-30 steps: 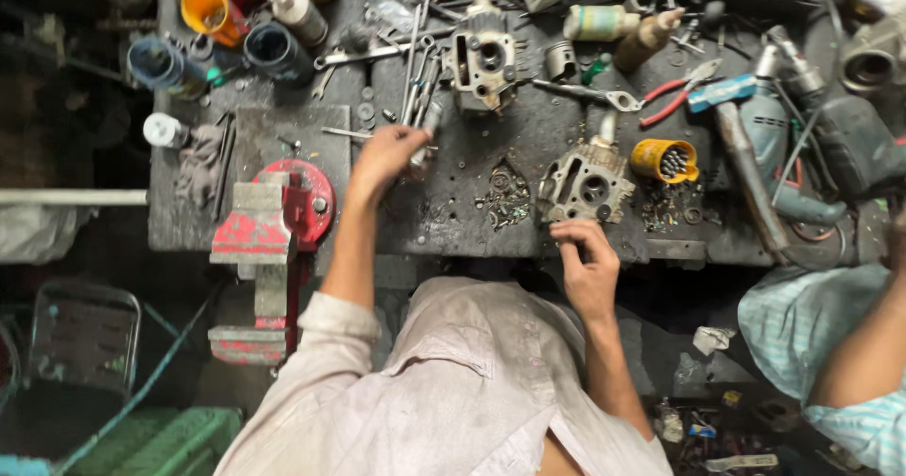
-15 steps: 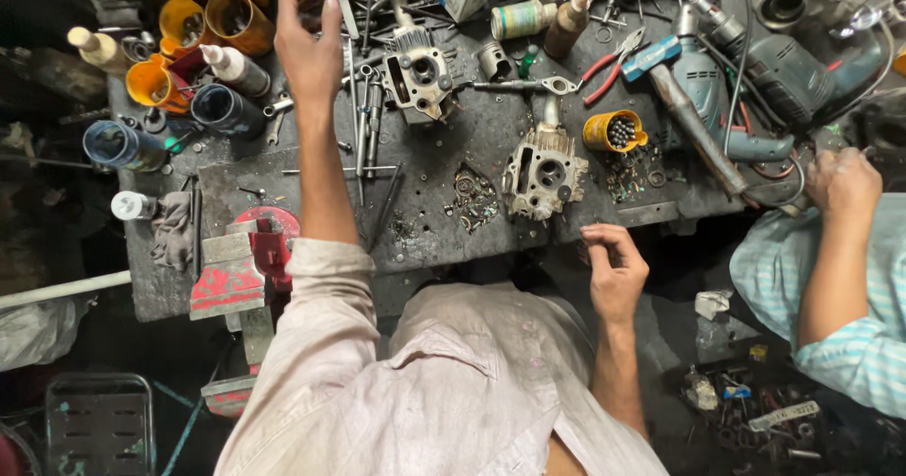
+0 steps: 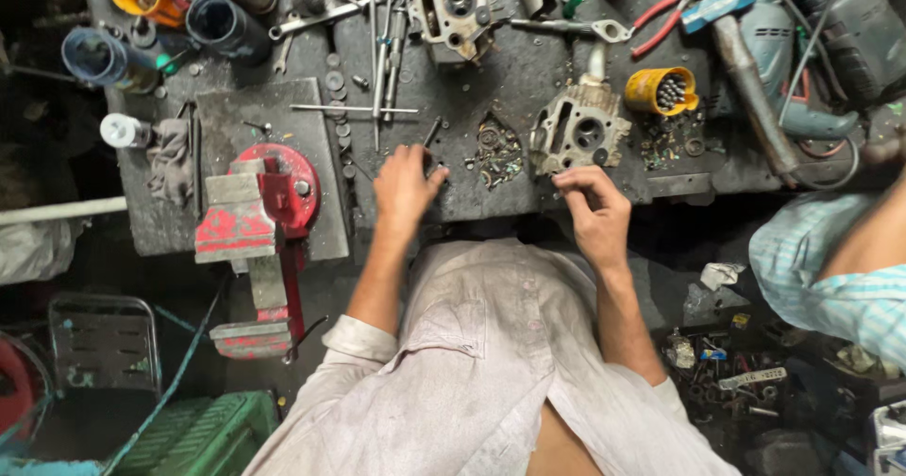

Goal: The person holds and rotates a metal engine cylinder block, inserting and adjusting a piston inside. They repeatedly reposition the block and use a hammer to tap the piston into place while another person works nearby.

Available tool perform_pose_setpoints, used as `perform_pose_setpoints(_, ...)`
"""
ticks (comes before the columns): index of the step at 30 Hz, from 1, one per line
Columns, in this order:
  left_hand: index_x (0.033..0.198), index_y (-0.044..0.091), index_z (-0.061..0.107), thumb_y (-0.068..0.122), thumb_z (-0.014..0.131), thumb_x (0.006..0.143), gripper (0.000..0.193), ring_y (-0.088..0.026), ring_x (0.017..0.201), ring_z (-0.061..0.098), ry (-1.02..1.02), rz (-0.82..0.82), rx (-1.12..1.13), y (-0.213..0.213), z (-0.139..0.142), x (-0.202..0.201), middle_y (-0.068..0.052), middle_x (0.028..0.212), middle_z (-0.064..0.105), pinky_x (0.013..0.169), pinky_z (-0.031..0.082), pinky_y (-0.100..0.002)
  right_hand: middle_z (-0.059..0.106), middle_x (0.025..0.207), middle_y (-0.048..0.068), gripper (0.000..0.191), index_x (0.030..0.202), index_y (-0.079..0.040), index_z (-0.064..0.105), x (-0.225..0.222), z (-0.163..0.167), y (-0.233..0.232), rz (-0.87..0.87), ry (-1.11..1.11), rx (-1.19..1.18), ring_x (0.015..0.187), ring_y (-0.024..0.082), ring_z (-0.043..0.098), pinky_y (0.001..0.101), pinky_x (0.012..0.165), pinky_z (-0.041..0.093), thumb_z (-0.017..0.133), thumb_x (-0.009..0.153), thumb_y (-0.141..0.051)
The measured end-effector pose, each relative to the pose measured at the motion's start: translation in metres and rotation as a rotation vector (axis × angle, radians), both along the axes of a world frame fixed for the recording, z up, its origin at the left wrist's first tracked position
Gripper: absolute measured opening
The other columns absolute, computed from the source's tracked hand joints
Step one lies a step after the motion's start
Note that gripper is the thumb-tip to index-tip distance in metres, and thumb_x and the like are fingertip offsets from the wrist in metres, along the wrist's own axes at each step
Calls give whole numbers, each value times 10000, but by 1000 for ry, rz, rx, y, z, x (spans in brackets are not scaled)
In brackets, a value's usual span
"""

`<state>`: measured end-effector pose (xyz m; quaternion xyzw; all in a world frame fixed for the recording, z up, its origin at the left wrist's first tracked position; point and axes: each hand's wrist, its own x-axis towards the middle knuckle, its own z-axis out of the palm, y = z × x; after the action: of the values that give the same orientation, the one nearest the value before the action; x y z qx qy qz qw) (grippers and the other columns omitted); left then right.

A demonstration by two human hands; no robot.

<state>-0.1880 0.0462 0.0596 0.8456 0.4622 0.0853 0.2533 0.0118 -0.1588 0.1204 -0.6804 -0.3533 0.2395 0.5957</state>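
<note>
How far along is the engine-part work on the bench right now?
Done: the cylinder head lies stripped on the bench, loose small parts piled beside it. In hand: the right hand pinches something small at the head's edge; the left hand rests by the pile. Left: a second casting lies unassembled.

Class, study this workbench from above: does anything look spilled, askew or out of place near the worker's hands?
Yes. Small screws and washers lie loose in a scattered heap between the left hand and the grey engine casting, not in any container. Long rods lie crossed over one another.
</note>
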Motion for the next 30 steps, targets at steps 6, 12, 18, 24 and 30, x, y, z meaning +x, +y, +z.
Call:
perform_pose_setpoints(6,1154,34,647,229,749,915,325,-399,928,655,-122,182,154,-13,-28,-19,-169,1086,619,767,532,-529,697,1077,92,153,995,27,677,-24,6,34,190,-11,-11,1008,159,666,264,874,528,581,945,134)
perform_pose_setpoints(12,932,105,692,300,795,827,243,-373,867,696,-3,100,-28,33,16,-26,-137,903,727,737,546,-528,709,1039,102,146,960,18,682,-43,17,43,300,-74,-41,1007,183,690,290,896,555,587,936,126)
perform_pose_setpoints(18,1037,112,716,251,781,878,222,-433,838,699,-86,140,127,107,48,-22,-198,891,736,710,544,-549,707,1022,92,121,954,20,688,-43,22,27,231,-74,-90,968,168,681,277,860,544,606,928,104)
perform_pose_setpoints(24,1018,108,751,142,817,800,231,-429,883,686,-248,181,445,231,77,46,-197,944,732,740,536,-536,715,1029,79,114,957,19,694,-30,30,-1,90,-126,-79,950,147,675,267,846,532,610,929,91)
perform_pose_setpoints(30,1072,66,695,244,852,894,296,-382,965,606,-500,-68,862,262,141,123,-168,1025,681,803,456,-521,717,1013,65,121,958,6,699,-25,35,-26,17,-112,-31,945,132,682,259,848,543,609,930,82)
